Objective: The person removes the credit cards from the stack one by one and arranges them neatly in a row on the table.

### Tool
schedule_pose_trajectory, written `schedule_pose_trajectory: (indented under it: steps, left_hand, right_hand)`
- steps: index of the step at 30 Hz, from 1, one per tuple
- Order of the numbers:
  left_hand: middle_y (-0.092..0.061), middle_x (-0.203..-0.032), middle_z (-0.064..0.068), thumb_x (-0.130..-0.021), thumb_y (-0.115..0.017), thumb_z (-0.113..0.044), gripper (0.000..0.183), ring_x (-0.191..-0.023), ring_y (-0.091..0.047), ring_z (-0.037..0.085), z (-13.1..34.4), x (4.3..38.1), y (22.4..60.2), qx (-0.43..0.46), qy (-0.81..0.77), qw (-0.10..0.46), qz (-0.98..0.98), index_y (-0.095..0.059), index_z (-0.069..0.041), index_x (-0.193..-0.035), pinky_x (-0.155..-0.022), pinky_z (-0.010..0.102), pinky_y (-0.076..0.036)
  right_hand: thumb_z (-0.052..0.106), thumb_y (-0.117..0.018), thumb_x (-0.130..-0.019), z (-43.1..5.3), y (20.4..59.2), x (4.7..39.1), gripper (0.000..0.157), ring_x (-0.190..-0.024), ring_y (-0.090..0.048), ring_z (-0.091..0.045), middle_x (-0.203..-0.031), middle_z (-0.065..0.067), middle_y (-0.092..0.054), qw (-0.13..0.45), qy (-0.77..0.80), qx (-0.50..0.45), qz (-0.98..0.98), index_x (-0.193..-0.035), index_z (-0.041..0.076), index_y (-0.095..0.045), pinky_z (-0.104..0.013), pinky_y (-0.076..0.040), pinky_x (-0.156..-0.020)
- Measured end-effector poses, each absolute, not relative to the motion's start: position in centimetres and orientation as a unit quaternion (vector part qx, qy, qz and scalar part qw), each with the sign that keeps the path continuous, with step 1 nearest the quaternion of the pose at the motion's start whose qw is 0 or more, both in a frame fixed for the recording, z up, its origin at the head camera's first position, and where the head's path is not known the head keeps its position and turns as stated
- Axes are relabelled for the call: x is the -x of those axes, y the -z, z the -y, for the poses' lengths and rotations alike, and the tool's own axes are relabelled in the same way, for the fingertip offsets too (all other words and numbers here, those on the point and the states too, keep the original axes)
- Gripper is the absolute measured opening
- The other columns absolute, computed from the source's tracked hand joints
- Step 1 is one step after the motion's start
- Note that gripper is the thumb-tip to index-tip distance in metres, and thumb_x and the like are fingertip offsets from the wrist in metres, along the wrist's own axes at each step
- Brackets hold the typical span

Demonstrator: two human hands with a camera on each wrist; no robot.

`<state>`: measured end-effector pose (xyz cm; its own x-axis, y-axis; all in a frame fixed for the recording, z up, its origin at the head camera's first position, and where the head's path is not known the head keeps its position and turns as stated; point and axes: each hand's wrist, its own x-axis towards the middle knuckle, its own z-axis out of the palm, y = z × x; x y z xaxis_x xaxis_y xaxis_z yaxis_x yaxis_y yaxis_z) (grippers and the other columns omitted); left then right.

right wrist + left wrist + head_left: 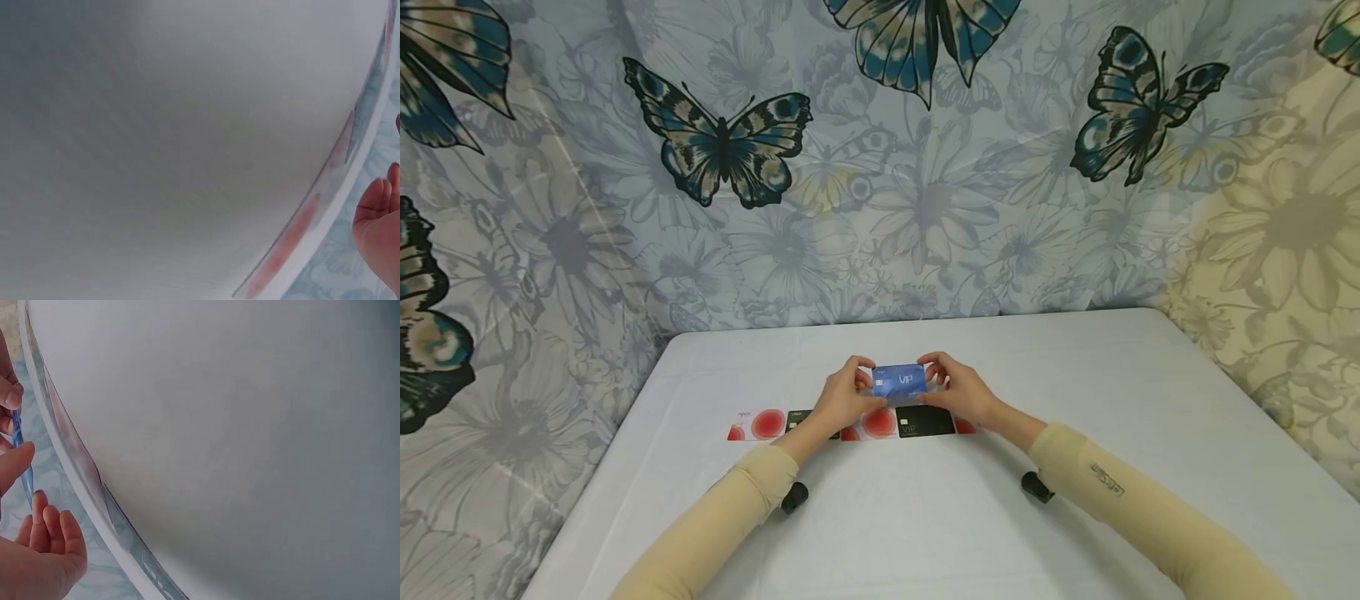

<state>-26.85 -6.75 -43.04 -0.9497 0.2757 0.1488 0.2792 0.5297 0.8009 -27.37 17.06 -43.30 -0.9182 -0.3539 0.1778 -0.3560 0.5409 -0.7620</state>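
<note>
A blue card [899,381] marked VIP is held up between both hands, its printed face toward the head camera. My left hand [850,396] pinches the card's left end between thumb and fingers. At the other end, my right hand [961,390] pinches it the same way. In the left wrist view the card [26,478] shows nearly edge-on, with the left hand [47,556] below it. Only part of the right hand [381,228] enters the right wrist view. Beneath the hands lies a row of cards, among them a black VIP card [934,422], partly covered by the forearms.
White and red cards [767,424] alternate with black ones in the row on the white table [910,517]. Dark wrist devices [794,497] hang under both sleeves. Behind the table rises a fabric backdrop [917,208] printed with flowers and butterflies.
</note>
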Motion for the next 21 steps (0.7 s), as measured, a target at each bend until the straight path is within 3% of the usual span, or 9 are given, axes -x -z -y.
schedule_pose_trajectory:
  steps: [9, 15, 21]
  left_hand:
    - [-0.058, -0.09, 0.01, -0.076, -0.083, -0.008, 0.055, -0.084, -0.052, 0.024, 6.8, 25.3, 42.7, 0.174, 0.449, -0.006, 0.877, -0.049, -0.006, -0.12, -0.075, 0.03, -0.043]
    - [-0.057, -0.087, 0.003, -0.077, -0.083, -0.011, 0.056, -0.08, -0.052, 0.018, 7.1, 24.0, 42.5, 0.186, 0.438, -0.023, 0.879, -0.049, -0.005, -0.12, -0.069, 0.027, -0.043]
    - [-0.058, -0.086, -0.001, -0.075, -0.086, -0.016, 0.057, -0.077, -0.052, 0.014, 7.3, 22.7, 42.6, 0.202, 0.427, -0.036, 0.881, -0.051, -0.005, -0.118, -0.069, 0.025, -0.045]
  right_hand:
    - [0.011, -0.08, -0.08, -17.4, 43.2, 25.9, 0.054, -0.087, -0.052, -0.028, -0.098, -0.009, -0.059, 0.003, -0.432, -0.218, 0.875, -0.127, 0.005, -0.054, -0.025, -0.04, -0.065]
    - [0.018, -0.081, -0.081, -17.7, 43.3, 24.7, 0.053, -0.08, -0.05, -0.019, -0.097, -0.001, -0.057, -0.025, -0.421, -0.213, 0.882, -0.127, 0.01, -0.055, -0.024, -0.04, -0.06]
    - [0.019, -0.082, -0.079, -18.1, 42.9, 22.9, 0.053, -0.081, -0.05, -0.018, -0.094, 0.001, -0.058, -0.034, -0.42, -0.212, 0.882, -0.124, 0.011, -0.057, -0.024, -0.04, -0.065]
